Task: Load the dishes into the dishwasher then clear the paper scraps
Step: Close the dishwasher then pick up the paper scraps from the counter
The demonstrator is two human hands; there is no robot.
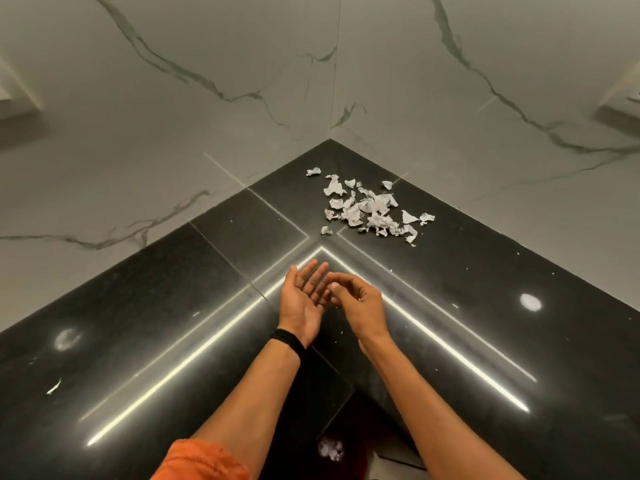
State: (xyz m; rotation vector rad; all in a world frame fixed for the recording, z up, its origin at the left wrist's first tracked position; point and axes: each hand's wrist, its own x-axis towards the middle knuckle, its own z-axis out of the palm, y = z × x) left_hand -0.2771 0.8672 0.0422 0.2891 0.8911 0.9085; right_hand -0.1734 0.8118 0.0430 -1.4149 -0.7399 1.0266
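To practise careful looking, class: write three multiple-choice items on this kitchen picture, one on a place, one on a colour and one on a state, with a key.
1. Where on the black counter does the pile of paper scraps lie?
A. at the front edge
B. near the back corner where the walls meet
C. at the far left end

2. What colour is the band on the left wrist?
A. white
B. orange
C. black

3. How is the left hand held?
A. clenched in a fist
B. open, palm up
C. gripping a plate

Key:
1 B, since the scraps sit just in front of the wall corner, beyond both hands.
2 C, since the band shows as a dark black strip across the wrist.
3 B, since the palm faces up and the fingers are stretched out.
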